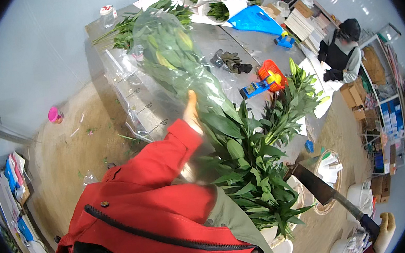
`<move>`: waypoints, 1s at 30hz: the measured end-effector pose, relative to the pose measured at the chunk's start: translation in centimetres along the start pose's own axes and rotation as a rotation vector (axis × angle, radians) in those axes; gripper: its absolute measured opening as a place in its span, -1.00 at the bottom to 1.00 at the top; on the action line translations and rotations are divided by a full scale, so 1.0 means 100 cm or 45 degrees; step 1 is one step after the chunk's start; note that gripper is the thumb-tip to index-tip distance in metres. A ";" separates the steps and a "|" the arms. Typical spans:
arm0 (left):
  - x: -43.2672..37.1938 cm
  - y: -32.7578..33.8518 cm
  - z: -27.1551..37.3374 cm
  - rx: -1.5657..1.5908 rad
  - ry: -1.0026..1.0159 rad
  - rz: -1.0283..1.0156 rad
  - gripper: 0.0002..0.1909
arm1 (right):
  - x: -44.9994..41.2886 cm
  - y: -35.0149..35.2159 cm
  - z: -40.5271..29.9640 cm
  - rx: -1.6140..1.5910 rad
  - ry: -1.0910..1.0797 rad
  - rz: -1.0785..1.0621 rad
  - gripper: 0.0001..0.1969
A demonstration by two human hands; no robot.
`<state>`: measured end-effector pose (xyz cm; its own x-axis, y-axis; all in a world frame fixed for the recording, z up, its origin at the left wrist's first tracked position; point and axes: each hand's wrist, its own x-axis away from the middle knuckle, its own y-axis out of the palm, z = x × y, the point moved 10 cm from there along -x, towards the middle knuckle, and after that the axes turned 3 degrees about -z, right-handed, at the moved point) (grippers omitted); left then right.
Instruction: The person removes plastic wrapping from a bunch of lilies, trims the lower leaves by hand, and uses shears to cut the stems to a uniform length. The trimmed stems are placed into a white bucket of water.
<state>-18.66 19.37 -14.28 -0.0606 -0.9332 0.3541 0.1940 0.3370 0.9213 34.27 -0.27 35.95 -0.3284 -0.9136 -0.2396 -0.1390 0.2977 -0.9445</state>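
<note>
My left hand [192,114] grips a bunch of lily stems in a clear plastic sleeve [177,55]; the thumb shows, and the fingers are hidden behind the bunch. Green and yellowish buds show through the plastic at the far end. Leafy stems [254,172] spread towards me in front of my jacket, above a white container partly hidden below. At the lower right, my right hand [385,231], in a cream glove, is closed around the dark handle of a broad-bladed knife [314,183]. The blade points up and left, its tip close beside the leaves.
The metal table [208,40] bears dark gloves [232,61], a blue tape dispenser [255,89], an orange basket [272,72], loose lily stems [291,99] and paper-wrapped bunches [217,11]. A co-worker [343,50] stands at its right side. A wicker basket [322,208] stands near the knife.
</note>
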 end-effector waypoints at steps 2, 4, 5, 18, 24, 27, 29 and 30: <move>-0.012 -0.008 -0.009 0.051 -0.006 -0.072 -0.26 | -0.044 -0.016 0.058 -0.139 0.020 -0.016 -0.70; -0.019 0.010 -0.034 0.025 -0.017 -0.123 -0.29 | -0.040 -0.044 0.108 -0.180 0.066 0.027 -0.68; -0.014 0.002 -0.018 0.038 0.068 -0.088 -0.30 | -0.077 -0.035 0.105 -0.184 -0.022 -0.010 -0.67; -0.041 -0.052 0.013 -0.172 0.475 0.517 -0.18 | -0.075 -0.016 0.013 -0.103 0.118 -0.056 -0.71; -0.078 -0.089 0.017 -0.218 0.485 0.625 0.07 | -0.081 -0.017 0.012 -0.134 0.165 -0.048 -0.71; -0.082 -0.078 0.024 -0.212 0.477 0.624 0.04 | -0.083 -0.022 0.026 -0.129 0.168 -0.043 -0.72; -0.088 -0.080 0.035 -0.231 0.529 0.623 0.03 | -0.089 -0.023 0.033 -0.136 0.152 -0.042 -0.73; -0.088 -0.080 0.042 -0.243 0.553 0.625 0.02 | -0.091 -0.024 0.037 -0.129 0.150 -0.045 -0.73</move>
<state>-23.75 25.42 -24.06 0.4693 -0.6566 0.5904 0.2703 0.7434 0.6118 41.00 6.29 39.54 -0.4278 -0.8871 -0.1732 -0.2439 0.2979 -0.9229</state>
